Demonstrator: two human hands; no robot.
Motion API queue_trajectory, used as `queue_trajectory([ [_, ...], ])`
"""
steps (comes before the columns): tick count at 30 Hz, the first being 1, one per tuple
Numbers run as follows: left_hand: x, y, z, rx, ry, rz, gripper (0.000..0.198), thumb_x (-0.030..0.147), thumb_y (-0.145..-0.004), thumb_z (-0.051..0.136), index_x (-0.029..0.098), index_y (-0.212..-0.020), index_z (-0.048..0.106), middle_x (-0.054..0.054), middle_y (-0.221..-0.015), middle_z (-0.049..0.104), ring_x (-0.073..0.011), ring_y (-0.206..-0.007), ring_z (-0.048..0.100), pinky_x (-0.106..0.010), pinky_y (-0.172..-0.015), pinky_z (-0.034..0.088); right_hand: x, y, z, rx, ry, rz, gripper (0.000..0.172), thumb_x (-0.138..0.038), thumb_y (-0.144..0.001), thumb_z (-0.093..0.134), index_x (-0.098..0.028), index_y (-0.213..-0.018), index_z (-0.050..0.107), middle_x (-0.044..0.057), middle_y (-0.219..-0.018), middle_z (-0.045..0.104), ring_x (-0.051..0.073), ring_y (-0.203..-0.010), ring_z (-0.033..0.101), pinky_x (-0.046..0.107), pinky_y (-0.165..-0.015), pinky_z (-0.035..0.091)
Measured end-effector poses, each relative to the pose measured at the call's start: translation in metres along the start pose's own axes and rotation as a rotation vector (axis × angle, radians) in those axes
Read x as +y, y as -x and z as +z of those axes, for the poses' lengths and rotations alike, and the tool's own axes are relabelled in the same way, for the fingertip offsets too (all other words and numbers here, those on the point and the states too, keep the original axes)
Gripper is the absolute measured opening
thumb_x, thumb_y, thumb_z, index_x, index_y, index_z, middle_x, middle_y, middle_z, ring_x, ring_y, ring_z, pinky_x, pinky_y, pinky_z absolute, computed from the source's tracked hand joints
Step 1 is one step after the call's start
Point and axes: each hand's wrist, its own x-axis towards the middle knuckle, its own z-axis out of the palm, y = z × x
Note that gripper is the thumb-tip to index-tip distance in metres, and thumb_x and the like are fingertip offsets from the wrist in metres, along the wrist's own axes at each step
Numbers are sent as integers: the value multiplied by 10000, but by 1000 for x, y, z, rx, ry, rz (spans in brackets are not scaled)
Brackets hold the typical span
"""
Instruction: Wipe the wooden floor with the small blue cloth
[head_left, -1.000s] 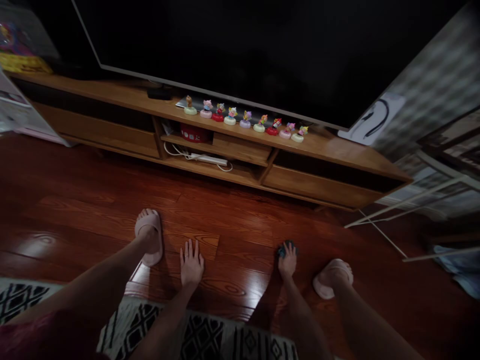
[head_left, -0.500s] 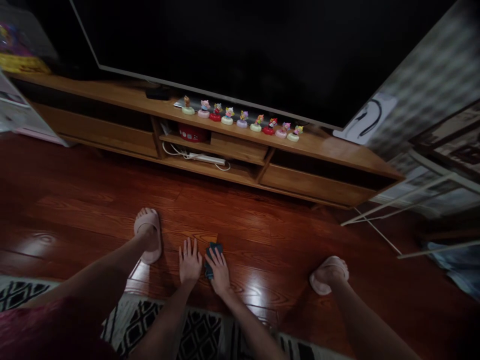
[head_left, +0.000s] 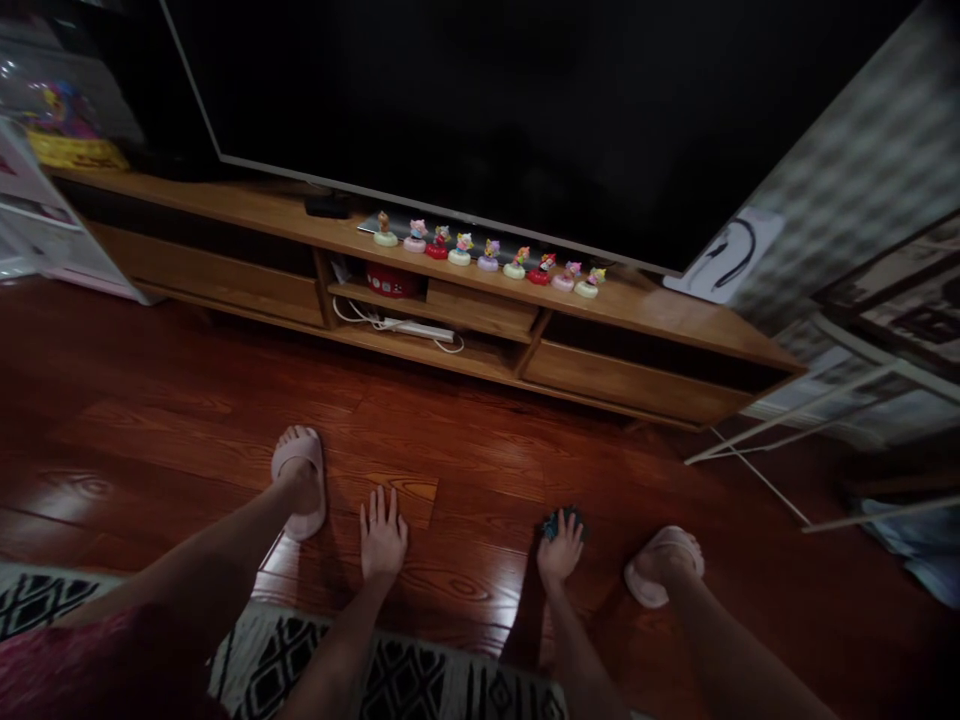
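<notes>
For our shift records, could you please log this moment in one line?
left hand: palm down, wooden floor | right hand: over dark cloth, on floor | figurines: row on wooden cabinet

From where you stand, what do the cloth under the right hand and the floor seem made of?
Cloth: probably fabric, dark teal and matte, judging by its rumpled look. Floor: wood or wood-look laminate, glossy reddish-brown, showing grain, plank seams and bright reflections.
</notes>
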Motion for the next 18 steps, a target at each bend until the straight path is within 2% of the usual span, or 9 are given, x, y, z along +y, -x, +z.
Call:
queue_trajectory([
  [2, 0, 0, 0, 7, -3, 0, 614, 265, -953, 351, 143, -1554, 394, -150, -1652, 357, -280, -1555, 273, -542, -1281, 190, -33, 23, 14, 17, -40, -19, 723, -159, -849, 368, -177, -1571, 400, 132, -1668, 314, 312, -1584, 107, 635, -1219, 205],
  [3, 0, 0, 0, 9, -3, 1, 616, 266, -952, 355, 146, -1555, 394, -149, -1652, 356, -279, -1555, 272, -540, -1282, 186, -55, 38, 21, -21, -60, -72, 712, -141, -853, 367, -186, -1561, 420, 127, -1661, 331, 300, -1584, 112, 626, -1225, 198],
  [7, -2, 0, 2, 4, -10, 14, 628, 264, -942, 371, 124, -1554, 386, -171, -1657, 336, -293, -1555, 268, -543, -1282, 177, -139, 107, 49, -340, -128, -456, 714, -58, -834, 428, -250, -1519, 491, 67, -1648, 372, 247, -1571, 196, 547, -1256, 203],
  [10, -3, 0, 5, 16, -43, 35, 621, 253, -936, 367, 119, -1541, 406, -171, -1643, 366, -290, -1545, 292, -543, -1276, 192, -168, 143, 59, -492, -180, -720, 797, -25, -799, 512, -302, -1543, 445, 37, -1662, 337, 236, -1556, 246, 524, -1259, 231],
  [12, -3, 0, 7, 35, -61, 43, 610, 247, -936, 363, 124, -1530, 427, -168, -1633, 389, -284, -1536, 313, -536, -1273, 206, -167, 140, 57, -540, -185, -835, 852, -14, -771, 551, -315, -1557, 415, 33, -1663, 333, 226, -1551, 261, 510, -1257, 252],
  [14, -3, 0, 9, 54, -76, 46, 603, 244, -938, 357, 121, -1523, 439, -177, -1628, 394, -289, -1527, 333, -536, -1268, 217, -151, 114, 50, -557, -168, -881, 891, 1, -734, 561, -328, -1550, 422, 26, -1656, 347, 215, -1546, 273, 506, -1256, 263],
  [16, -3, 0, 10, 68, -88, 46, 603, 247, -938, 356, 120, -1522, 440, -184, -1625, 395, -296, -1519, 349, -538, -1265, 224, -125, 72, 39, -526, -141, -837, 888, 12, -708, 534, -333, -1524, 465, 17, -1640, 383, 209, -1538, 294, 512, -1253, 270],
  [18, -3, 0, 12, 75, -96, 42, 607, 252, -934, 359, 121, -1521, 442, -183, -1622, 400, -298, -1516, 354, -537, -1264, 228, -91, 29, 26, -437, -106, -703, 847, 10, -704, 482, -305, -1489, 520, 21, -1615, 429, 209, -1530, 313, 510, -1249, 282],
])
